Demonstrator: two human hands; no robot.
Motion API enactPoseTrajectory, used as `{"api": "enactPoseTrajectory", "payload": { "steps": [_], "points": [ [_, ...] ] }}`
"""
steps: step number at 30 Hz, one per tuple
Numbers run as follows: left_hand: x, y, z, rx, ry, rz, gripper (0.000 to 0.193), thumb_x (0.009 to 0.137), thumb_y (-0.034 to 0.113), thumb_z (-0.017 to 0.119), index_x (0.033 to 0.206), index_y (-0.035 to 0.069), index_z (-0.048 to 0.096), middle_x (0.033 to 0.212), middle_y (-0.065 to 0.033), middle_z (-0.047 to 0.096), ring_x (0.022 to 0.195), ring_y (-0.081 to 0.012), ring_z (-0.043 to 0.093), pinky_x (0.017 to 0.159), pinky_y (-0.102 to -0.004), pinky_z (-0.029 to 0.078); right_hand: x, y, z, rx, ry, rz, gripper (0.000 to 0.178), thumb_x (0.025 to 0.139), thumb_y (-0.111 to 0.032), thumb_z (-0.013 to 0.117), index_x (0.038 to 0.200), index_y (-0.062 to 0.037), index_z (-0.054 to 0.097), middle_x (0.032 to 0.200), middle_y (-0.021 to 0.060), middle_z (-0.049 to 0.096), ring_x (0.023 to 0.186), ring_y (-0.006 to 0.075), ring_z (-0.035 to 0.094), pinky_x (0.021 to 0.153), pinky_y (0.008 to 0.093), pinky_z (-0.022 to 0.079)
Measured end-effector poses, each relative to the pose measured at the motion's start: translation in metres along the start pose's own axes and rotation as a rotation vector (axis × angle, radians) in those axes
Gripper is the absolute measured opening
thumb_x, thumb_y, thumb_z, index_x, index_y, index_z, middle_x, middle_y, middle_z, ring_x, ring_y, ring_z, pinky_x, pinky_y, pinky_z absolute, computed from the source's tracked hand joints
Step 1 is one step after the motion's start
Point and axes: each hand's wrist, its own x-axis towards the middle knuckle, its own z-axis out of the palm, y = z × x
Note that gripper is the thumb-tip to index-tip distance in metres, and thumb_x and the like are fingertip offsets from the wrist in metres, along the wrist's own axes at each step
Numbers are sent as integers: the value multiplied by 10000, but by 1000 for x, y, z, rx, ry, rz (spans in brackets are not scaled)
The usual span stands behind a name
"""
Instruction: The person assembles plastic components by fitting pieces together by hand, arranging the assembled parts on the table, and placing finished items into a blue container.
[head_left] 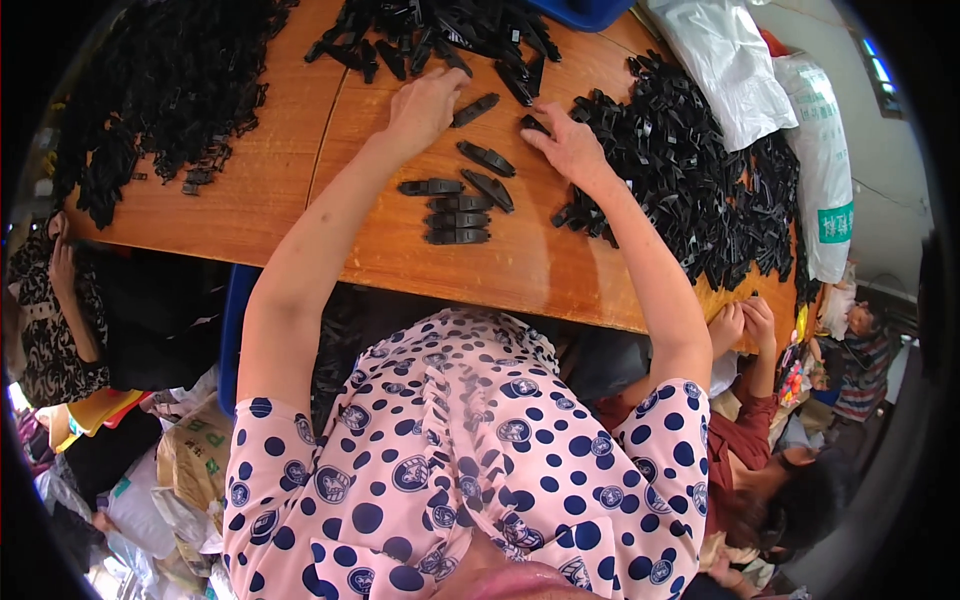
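Observation:
My left hand (pixel 425 105) rests on the wooden table (pixel 290 180), fingers curled beside a loose black plastic clip (pixel 476 108). My right hand (pixel 568 148) lies flat with its fingertips on another black clip (pixel 533 124). Between my hands lie two more clips (pixel 486 158) at an angle. Nearer to me, several black clips (pixel 457 219) are lined up in a short stack. Whether either hand actually grips a clip is not clear.
Heaps of black plastic parts lie at the far middle (pixel 440 35), the right (pixel 690 180) and the far left (pixel 160 90). White plastic bags (pixel 735 65) sit at the right. Another person (pixel 770 450) crouches at the lower right; another sits at the left (pixel 50 310).

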Motion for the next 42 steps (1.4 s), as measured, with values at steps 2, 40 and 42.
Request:
{"api": "enactPoseTrajectory", "payload": {
  "steps": [2, 40, 42],
  "points": [
    [-5, 9, -11, 156, -90, 234, 324, 918, 54, 606, 1216, 181, 621, 1248, -79, 602, 1056, -307, 647, 821, -450, 548, -4, 0, 0, -189, 26, -59, 364, 931, -342, 673, 1227, -142, 604, 997, 187, 718, 970, 389, 679, 798, 484, 541],
    [-115, 8, -57, -463, 48, 11, 197, 955, 197, 670, 1015, 12, 635, 941, -65, 648, 893, -201, 663, 720, -333, 520, -1, -14, 12, -22, -36, -417, 503, 919, -442, 675, 1236, -52, 657, 1235, 120, 612, 1123, 318, 589, 941, 395, 473],
    [-188, 15, -61, -813, -237, -346, 229, 972, 250, 660, 999, 25, 628, 854, -56, 659, 826, -163, 668, 689, -281, 520, -5, -16, 30, 78, 66, -516, 542, 922, -463, 667, 1266, -45, 632, 1256, 142, 600, 1153, 342, 571, 961, 406, 462]
  ]
}}
